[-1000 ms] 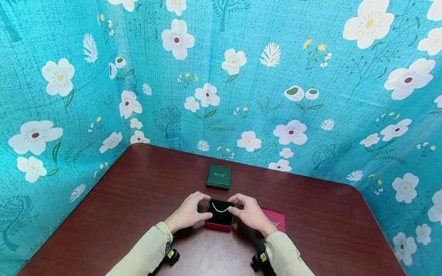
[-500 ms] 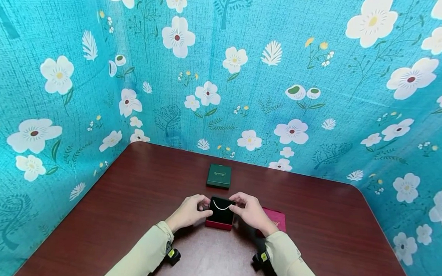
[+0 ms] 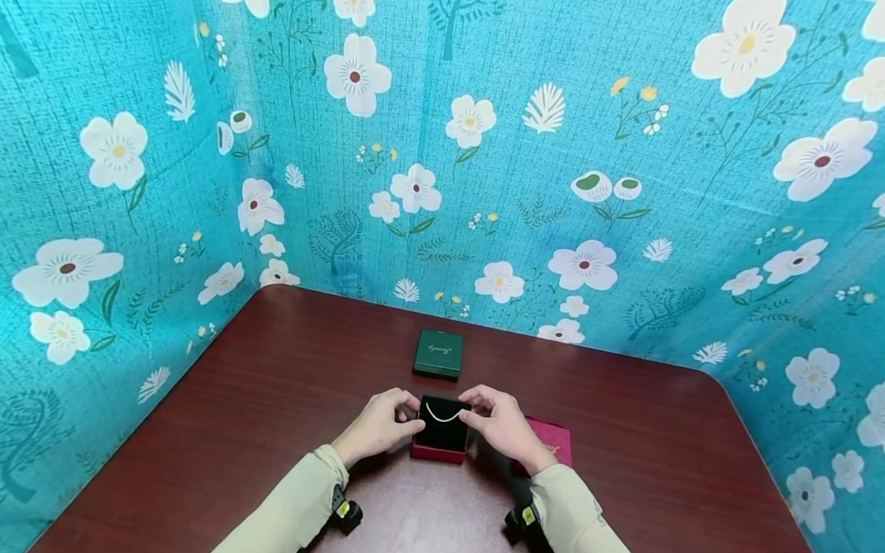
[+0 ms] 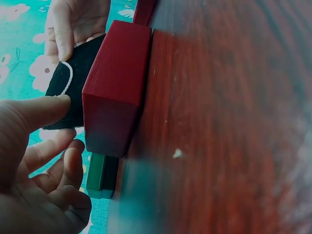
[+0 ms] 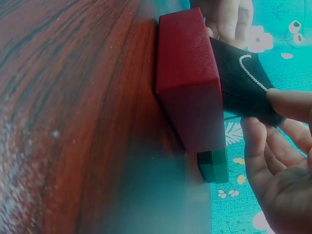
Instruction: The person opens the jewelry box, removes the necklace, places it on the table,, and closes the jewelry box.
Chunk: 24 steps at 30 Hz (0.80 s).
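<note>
From my head, the black pad (image 3: 442,433) sits between my left hand (image 3: 378,425) and right hand (image 3: 501,426), touching both, neither nearer, too square to show a long axis. From the left wrist, I pinch its side where it slants up out of the red box (image 4: 119,68). From the right wrist, I pinch the opposite side, by the white chain's end (image 5: 267,89).

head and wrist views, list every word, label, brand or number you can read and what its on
Green box: gold script on top, too small and blurred to read.
Red square piece: gold marking, too small to read.
Red box: none on its visible sides.
</note>
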### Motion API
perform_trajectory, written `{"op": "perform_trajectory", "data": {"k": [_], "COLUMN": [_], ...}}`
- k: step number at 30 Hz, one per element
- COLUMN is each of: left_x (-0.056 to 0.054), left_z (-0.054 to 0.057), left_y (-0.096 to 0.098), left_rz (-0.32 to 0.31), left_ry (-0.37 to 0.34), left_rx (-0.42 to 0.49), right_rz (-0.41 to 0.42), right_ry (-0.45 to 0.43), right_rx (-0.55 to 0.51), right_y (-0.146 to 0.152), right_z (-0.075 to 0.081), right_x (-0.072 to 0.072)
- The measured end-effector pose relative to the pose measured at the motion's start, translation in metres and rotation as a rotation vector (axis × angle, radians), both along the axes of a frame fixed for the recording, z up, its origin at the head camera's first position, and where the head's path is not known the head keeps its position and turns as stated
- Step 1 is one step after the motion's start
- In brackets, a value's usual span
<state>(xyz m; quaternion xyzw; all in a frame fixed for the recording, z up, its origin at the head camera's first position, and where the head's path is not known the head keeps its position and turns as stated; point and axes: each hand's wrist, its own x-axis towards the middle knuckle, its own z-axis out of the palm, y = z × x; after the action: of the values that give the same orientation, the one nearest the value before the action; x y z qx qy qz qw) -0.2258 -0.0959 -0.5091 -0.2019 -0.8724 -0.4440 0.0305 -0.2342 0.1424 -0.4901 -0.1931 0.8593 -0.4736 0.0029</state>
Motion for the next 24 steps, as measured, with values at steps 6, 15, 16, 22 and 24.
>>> {"op": "perform_trajectory", "data": {"k": [6,15,16,22,24], "left_x": [0.0017,0.0024,0.0024,0.0032,0.0031], "left_z": [0.002,0.0049,0.0054,0.0061,0.0053], "left_y": [-0.0007,0.0004,0.0007,0.0019,0.0024], "left_rz": [-0.002,-0.01,-0.01,-0.01,-0.009], "left_ry": [-0.033,-0.087,-0.094,-0.099,-0.093], "left_rx": [0.037,0.093,0.1,0.117,0.119], "right_rz": [-0.004,-0.024,-0.025,-0.029,-0.028], "right_ry": [0.009,0.037,0.039,0.04,0.041], "right_rx": [-0.005,0.007,0.004,-0.01,-0.006], "right_y": [-0.0002,0.0,0.0002,-0.0009,-0.001], "right_z": [-0.0001,0.0009,0.0011,0.0067,0.0067], "right_x": [0.0005,0.0001,0.0001,0.0043,0.0044]}}
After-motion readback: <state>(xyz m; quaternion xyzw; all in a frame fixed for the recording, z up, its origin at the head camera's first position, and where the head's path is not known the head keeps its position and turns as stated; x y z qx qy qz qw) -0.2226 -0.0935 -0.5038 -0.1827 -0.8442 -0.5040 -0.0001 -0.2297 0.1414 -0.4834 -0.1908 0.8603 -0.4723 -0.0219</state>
